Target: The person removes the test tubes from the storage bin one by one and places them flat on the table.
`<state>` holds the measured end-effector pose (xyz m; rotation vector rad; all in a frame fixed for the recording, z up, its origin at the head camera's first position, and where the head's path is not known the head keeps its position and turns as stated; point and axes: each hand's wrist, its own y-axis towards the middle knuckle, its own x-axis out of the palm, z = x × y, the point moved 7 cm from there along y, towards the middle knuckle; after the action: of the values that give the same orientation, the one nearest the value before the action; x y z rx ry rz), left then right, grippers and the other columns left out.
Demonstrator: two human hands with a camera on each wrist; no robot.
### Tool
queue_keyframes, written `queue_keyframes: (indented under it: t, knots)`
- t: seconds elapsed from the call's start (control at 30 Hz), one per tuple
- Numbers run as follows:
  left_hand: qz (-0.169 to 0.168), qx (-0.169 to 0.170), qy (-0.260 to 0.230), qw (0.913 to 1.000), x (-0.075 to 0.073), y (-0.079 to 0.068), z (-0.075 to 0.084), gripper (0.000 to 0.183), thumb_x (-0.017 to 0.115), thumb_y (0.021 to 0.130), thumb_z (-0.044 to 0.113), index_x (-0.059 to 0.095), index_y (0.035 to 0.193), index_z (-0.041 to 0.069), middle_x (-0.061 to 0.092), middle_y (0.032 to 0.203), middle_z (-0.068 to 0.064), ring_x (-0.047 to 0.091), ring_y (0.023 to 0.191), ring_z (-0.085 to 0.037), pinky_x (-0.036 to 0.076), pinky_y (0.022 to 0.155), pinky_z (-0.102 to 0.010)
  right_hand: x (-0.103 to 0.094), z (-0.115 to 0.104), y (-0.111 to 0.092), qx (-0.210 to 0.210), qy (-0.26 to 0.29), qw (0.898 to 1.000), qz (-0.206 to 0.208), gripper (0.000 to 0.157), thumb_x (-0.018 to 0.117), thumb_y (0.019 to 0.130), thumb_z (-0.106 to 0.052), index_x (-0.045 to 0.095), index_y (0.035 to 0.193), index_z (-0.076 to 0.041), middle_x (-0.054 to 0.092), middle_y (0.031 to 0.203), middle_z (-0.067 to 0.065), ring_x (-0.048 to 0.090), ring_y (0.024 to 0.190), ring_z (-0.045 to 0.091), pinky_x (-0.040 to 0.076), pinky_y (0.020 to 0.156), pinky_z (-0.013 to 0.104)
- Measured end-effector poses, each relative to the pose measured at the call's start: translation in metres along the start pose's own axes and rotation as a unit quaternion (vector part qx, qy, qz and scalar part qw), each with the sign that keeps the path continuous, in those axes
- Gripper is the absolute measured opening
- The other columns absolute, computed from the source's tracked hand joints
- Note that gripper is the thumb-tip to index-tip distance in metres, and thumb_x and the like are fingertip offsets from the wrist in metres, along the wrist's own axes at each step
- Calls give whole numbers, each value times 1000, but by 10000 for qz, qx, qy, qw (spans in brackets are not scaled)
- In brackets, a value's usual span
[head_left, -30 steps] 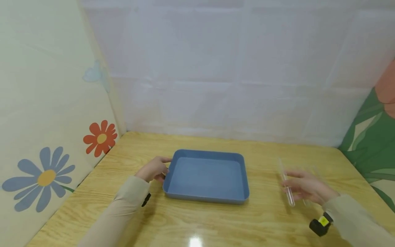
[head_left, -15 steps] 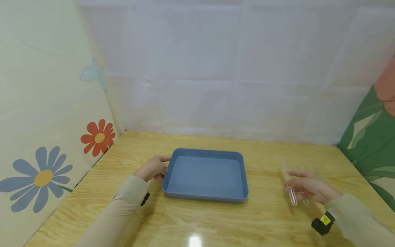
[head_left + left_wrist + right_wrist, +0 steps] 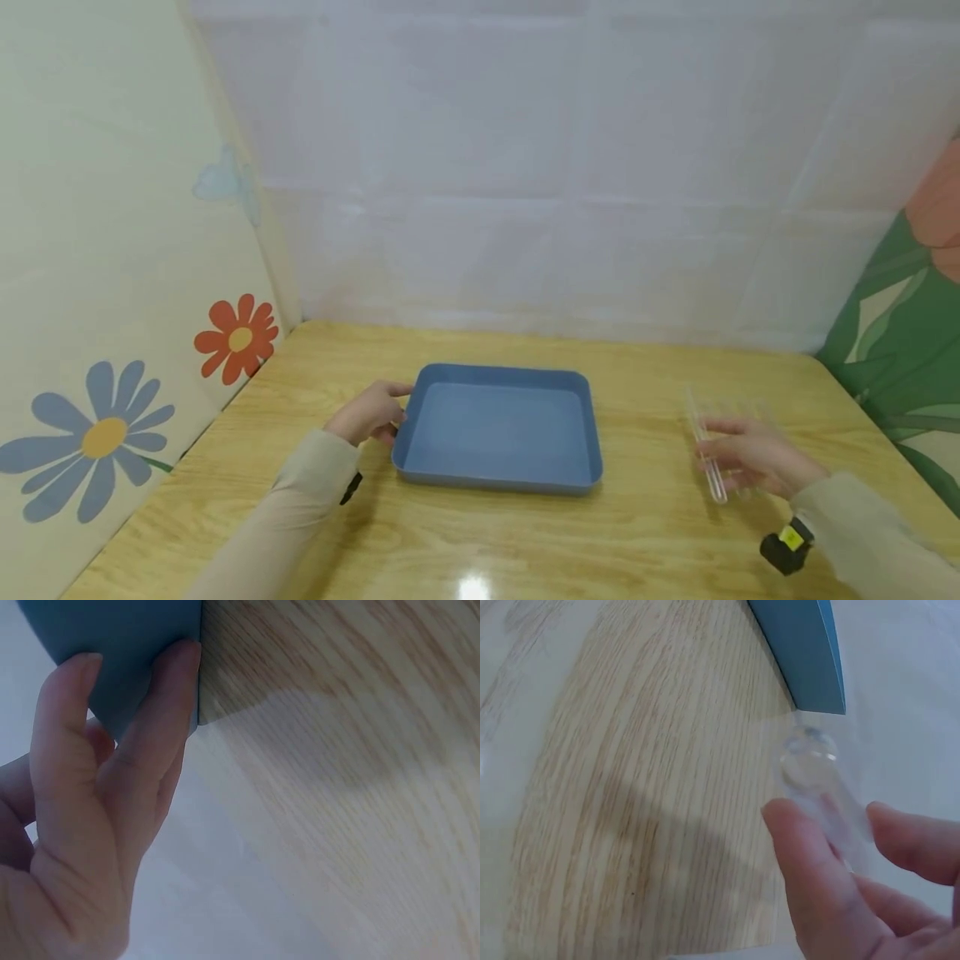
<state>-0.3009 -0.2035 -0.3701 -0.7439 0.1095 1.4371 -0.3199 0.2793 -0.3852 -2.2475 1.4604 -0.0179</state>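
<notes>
A blue rectangular tray (image 3: 498,433) lies on the wooden table. Against its left outer wall rest the extended fingers of my left hand (image 3: 369,412); the left wrist view shows the fingertips (image 3: 180,660) pressed flat on the blue side. To the right of the tray, my right hand (image 3: 757,454) pinches a clear tube (image 3: 716,483) with a rounded end. The tube slants beside the fingers, and faint clear outlines also show behind the hand. In the right wrist view the tube's round end (image 3: 808,757) sticks out between thumb and fingers.
The wooden table (image 3: 480,542) reaches back to a white sheet (image 3: 480,167). A cream sheet with printed flowers (image 3: 105,437) hangs at left, and a green leaf print (image 3: 892,333) at right. A blue tray corner (image 3: 810,667) tops the right wrist view.
My right hand and the clear tube have shifted slightly to the right. The left hand keeps its place at the tray's side, and the head view has moved a little.
</notes>
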Motion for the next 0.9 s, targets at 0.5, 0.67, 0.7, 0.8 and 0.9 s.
queue_keyframes:
  t: [0.5, 0.67, 0.7, 0.8, 0.9]
  knots:
    - [13, 58, 2, 10000, -1, 0, -5, 57, 46, 91, -13, 36, 147, -4, 65, 105, -23, 59, 55, -19, 53, 46, -28, 0, 13, 0, 284, -317, 9983, 403, 54, 55, 96, -4, 30, 132, 27, 68, 86, 6, 65, 73, 18, 57, 59, 30]
    - [18, 45, -3, 10000, -2, 0, -5, 57, 46, 91, -13, 37, 147, -4, 65, 101, -20, 58, 55, -19, 53, 46, -28, -1, 14, 1, 336, -650, 9951, 672, 49, 56, 95, -4, 37, 128, 27, 67, 81, 5, 64, 69, 17, 56, 58, 30]
    - [16, 44, 3, 10000, -2, 1, -5, 57, 46, 91, -13, 37, 146, -4, 65, 101, -20, 59, 55, -19, 53, 46, -28, 0, 14, 1, 318, -721, 9942, 738, 48, 57, 94, -4, 39, 126, 27, 67, 80, 4, 64, 68, 16, 56, 58, 30]
    - [40, 30, 9, 10000, -2, 1, -5, 57, 46, 91, -13, 37, 146, -4, 64, 101, -21, 60, 56, -19, 53, 46, -28, 0, 12, 3, 223, -902, 9916, 900, 43, 58, 93, -4, 44, 119, 27, 65, 76, 4, 62, 64, 15, 55, 55, 29]
    - [56, 25, 30, 10000, -2, 2, -5, 57, 46, 91, -13, 37, 146, -4, 64, 104, -22, 61, 57, -20, 53, 46, -28, 3, 9, 4, 8, -1205, 9879, 979, 27, 59, 91, -3, 56, 101, 22, 61, 66, 4, 58, 55, 14, 51, 49, 27]
